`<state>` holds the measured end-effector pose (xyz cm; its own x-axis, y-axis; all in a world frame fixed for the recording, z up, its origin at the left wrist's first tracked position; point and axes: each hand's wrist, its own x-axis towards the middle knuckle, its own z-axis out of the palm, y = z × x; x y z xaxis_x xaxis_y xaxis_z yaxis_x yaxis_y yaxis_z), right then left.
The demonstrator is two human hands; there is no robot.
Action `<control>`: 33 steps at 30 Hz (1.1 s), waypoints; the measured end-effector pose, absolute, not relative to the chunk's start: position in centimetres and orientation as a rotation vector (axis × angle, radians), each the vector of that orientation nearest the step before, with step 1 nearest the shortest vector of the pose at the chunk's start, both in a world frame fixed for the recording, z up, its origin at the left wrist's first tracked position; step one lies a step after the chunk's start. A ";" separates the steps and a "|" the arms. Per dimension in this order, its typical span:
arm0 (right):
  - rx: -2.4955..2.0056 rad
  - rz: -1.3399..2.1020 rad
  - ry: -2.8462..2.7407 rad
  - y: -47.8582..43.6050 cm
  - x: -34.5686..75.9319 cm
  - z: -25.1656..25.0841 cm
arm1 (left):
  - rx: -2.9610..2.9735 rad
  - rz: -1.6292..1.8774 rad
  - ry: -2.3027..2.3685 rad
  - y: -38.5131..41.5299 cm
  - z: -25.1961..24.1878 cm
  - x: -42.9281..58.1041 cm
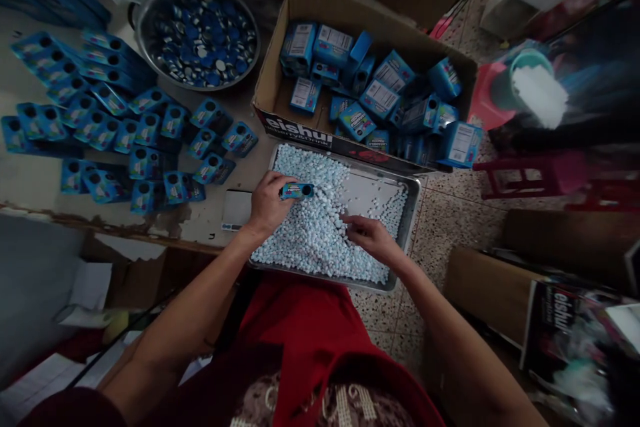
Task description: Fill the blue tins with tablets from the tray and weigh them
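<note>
My left hand (267, 203) grips a small blue box (297, 191) and holds it on its side just above a metal tray (413, 213) heaped with small pale blue-white candies (310, 233). To the right of that box, my right hand (367, 237) rests fingers-down in the candy pile, seemingly pinching some; I cannot see what the fingers enclose. The tray sits over my lap, which is covered in red cloth.
Beyond the tray stands a cardboard carton (273, 90) of filled blue boxes. Open blue boxes (125, 127) lie in rows on the table at left. A metal bowl (197, 33) holds blue caps. A red stool (530, 173) and more cartons crowd the right floor.
</note>
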<state>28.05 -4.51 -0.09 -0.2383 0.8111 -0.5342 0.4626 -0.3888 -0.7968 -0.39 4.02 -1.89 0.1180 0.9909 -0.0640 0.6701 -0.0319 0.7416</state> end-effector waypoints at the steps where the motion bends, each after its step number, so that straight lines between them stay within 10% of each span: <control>1: -1.724 1.669 -1.608 -3.8 28.0 0.9 | 1.778 0.651 1.605 4.1 -1.8 -0.3; 24: -1.889 1.759 -2.089 1.7 26.1 11.3 | 1.803 0.644 1.448 2.8 -1.7 -0.3; 33: -2.512 1.090 -2.335 -6.6 31.7 1.3 | 1.208 0.760 1.446 1.7 -3.2 -1.6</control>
